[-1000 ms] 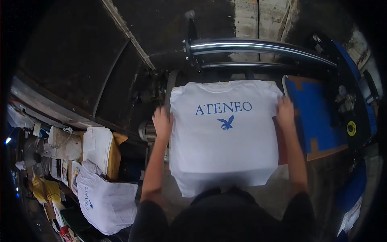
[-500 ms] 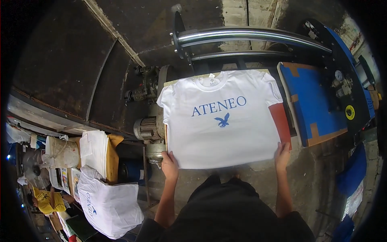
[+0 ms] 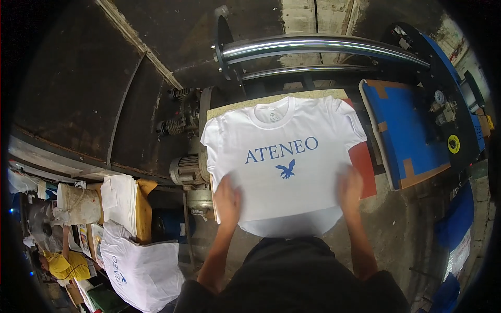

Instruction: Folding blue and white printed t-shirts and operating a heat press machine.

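Observation:
A white T-shirt with blue lettering and a blue bird print lies face up on a board. Its collar points away from me, and its lower hem hangs over the board's near edge. My left hand is over the shirt's lower left side, and my right hand over its lower right side. Both hands are smeared by motion, so whether their fingers grip the cloth cannot be made out. A speckled board edge shows beyond the collar, and a red panel shows at the right.
A press machine with a steel roller and a blue padded platen stands at the back and right. Motors sit left of the board. Further left are another printed T-shirt, stacked paper, a bucket and a person in yellow.
The shirt has shifted toward me, baring more of the board's far edge, and its hem now droops. Both hands have moved from the hem corners inward and up along its sides.

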A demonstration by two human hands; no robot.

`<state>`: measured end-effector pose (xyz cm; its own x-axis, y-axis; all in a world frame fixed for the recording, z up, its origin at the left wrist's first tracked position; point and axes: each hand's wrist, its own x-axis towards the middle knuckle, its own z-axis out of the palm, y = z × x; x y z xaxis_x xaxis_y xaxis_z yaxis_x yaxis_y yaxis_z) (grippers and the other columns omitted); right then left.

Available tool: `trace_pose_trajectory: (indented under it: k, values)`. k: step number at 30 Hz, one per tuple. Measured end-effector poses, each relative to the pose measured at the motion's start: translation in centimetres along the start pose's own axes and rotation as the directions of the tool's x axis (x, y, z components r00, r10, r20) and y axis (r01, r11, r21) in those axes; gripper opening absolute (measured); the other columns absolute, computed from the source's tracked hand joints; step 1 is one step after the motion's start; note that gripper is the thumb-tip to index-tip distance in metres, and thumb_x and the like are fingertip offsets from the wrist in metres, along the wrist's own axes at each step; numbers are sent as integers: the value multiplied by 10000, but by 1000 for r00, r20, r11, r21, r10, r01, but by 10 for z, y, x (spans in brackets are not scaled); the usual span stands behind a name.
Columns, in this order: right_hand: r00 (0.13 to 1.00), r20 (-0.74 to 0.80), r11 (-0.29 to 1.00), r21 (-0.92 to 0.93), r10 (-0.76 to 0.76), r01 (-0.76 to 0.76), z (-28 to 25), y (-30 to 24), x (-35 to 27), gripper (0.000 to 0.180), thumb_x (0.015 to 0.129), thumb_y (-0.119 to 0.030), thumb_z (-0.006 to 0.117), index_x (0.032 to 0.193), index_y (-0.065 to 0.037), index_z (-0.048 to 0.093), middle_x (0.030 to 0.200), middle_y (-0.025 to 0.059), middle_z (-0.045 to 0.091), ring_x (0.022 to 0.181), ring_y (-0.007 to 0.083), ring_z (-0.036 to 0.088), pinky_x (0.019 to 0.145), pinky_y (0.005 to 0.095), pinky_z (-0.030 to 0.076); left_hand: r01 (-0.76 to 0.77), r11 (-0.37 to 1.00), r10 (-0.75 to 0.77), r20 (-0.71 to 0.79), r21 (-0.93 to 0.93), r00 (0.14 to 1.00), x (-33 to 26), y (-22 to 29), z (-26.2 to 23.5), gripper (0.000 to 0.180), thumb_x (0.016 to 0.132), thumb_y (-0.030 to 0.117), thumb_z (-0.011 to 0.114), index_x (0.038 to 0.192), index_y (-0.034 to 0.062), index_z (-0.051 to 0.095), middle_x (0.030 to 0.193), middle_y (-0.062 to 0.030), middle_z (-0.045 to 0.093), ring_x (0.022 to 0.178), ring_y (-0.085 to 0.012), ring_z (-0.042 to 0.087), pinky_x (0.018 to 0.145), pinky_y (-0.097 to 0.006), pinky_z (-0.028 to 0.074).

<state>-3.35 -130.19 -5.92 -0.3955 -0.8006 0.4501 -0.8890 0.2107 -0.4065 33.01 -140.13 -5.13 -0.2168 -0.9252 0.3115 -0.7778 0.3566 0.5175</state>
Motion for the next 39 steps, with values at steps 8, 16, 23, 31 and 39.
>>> trace_pose_trajectory:
  k: [8, 16, 23, 31, 39]
  values:
    - [813, 267, 856, 136, -517, 500, 132, -61, 115, 408, 912, -280, 503, 1316, -233, 467, 1409, 14, 387, 1298, 293, 341, 1047, 504, 270, -266, 930, 204, 247, 253, 947, 136, -14, 97, 477, 926, 340, 445, 1388, 258, 358, 1486, -45, 255, 1358, -267, 250, 1071, -560, 167]
    - [954, 259, 970, -143, -153, 195, 133, 1, 172, 441, 937, -386, 415, 1369, -301, 389, 1463, -40, 310, 1365, 260, 241, 1098, 508, 167, -36, 911, -49, 195, 410, 980, 197, -67, 74, 533, 921, 478, 388, 1420, 317, 294, 1504, -26, 223, 1387, -264, 185, 1105, -523, 93]
    - [905, 329, 947, -82, -270, 312, 105, 19, 173, 551, 868, -294, 541, 1386, -215, 368, 1476, 36, 285, 1361, 250, 255, 1093, 512, 193, 10, 916, -117, 243, 402, 963, 195, -52, 89, 567, 944, 447, 359, 1449, 222, 234, 1528, -52, 138, 1406, -258, 118, 1075, -591, 20]
    - [718, -688, 806, -365, 104, -467, -250, 145, 99, 412, 654, 10, 577, 1061, -2, 516, 1129, 167, 518, 1058, 334, 476, 866, 434, 371, -61, 964, -12, 270, 259, 963, 17, 16, 63, 532, 969, 370, 335, 1438, 129, 264, 1510, -125, 173, 1389, -329, 145, 1059, -601, 54]
    - [879, -343, 680, -559, 331, -475, -313, 300, 86, 483, 602, -76, 741, 1042, -60, 542, 1132, 119, 550, 1218, 271, 439, 954, 471, 378, 58, 883, -139, 142, 465, 980, -39, 2, 14, 513, 983, 352, 290, 1433, 106, 272, 1463, -147, 290, 1344, -300, 276, 1042, -547, 200]
